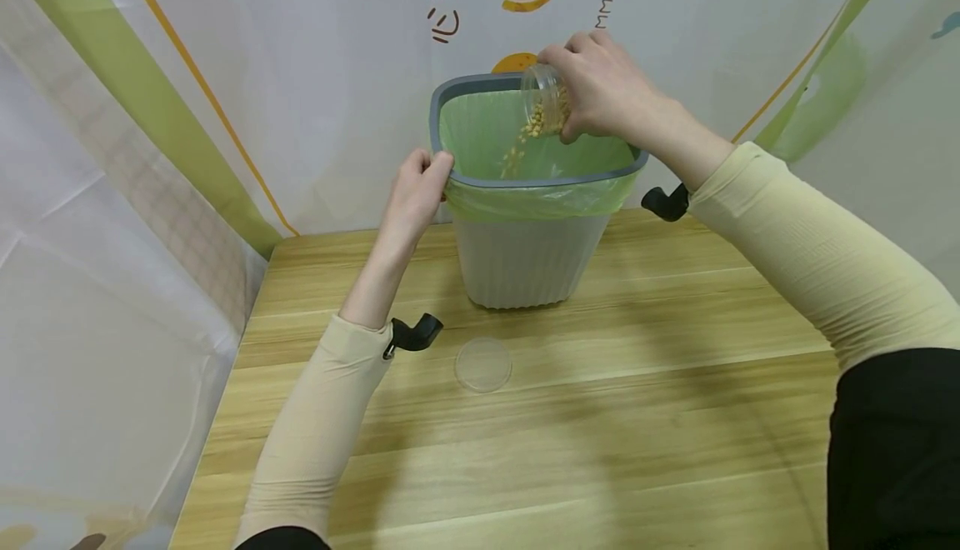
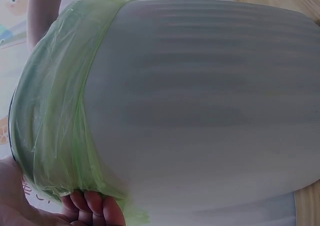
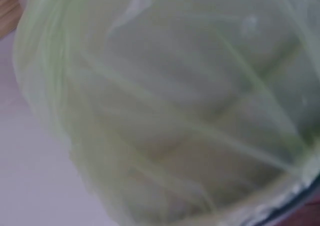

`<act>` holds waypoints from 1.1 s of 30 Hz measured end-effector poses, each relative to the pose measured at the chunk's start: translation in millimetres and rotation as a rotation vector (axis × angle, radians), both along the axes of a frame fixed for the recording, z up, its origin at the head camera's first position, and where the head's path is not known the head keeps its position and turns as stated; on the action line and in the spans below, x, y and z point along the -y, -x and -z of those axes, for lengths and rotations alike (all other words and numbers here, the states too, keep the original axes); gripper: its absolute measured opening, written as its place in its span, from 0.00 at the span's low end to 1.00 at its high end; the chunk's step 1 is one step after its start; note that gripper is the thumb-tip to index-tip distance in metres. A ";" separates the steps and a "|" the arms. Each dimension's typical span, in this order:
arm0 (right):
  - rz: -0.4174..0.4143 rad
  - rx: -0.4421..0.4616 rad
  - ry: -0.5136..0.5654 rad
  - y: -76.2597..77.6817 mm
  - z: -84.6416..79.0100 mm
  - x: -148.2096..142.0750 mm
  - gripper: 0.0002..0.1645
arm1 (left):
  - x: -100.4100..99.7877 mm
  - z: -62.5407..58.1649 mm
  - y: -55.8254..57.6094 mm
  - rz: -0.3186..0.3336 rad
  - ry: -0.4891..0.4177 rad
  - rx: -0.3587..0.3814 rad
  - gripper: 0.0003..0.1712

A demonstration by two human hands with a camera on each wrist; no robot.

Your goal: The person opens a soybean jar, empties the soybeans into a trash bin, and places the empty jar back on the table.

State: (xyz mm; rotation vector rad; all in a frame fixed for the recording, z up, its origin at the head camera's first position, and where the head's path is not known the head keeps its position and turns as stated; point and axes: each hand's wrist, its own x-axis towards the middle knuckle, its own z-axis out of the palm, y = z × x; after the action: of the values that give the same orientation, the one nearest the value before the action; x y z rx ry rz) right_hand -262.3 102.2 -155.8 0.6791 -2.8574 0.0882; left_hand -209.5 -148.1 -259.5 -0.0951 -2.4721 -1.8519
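Observation:
A grey trash bin stands upright on the table, lined with a green plastic bag folded over its rim. At the bin's near left corner my left hand grips the rim. The left wrist view shows its curled fingers against the bag's folded edge. Over the bin's opening, my right hand holds a clear jar tipped on its side. Yellow beans that look like soybeans fall from its mouth into the bag. Blurred bag film fills most of the right wrist view.
A clear round lid lies flat on the wooden table in front of the bin. Close behind the bin hangs a printed white curtain. More curtain borders the table's left side.

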 end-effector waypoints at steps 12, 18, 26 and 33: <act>-0.013 -0.015 -0.023 -0.3 -8.9 -1.1 0.58 | 1.2 0.7 4.3 -0.005 -0.008 -0.007 0.12; -0.021 -0.012 -0.049 -1.0 -15.8 -0.4 0.59 | 0.7 2.2 6.2 -0.004 -0.010 -0.004 0.12; -0.025 0.012 -0.135 0.1 -24.8 -0.7 0.59 | -2.3 2.4 9.2 -0.007 -0.008 -0.012 0.12; -0.017 0.031 -0.214 1.9 -29.6 -1.8 0.58 | -5.9 4.4 11.2 -0.004 -0.001 -0.009 0.12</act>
State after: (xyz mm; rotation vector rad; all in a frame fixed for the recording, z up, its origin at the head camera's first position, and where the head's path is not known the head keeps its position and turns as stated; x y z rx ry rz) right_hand -264.3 104.0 -126.2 0.7470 -2.9178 -0.2095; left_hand -220.6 -142.2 -263.8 -0.0987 -2.4641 -1.8467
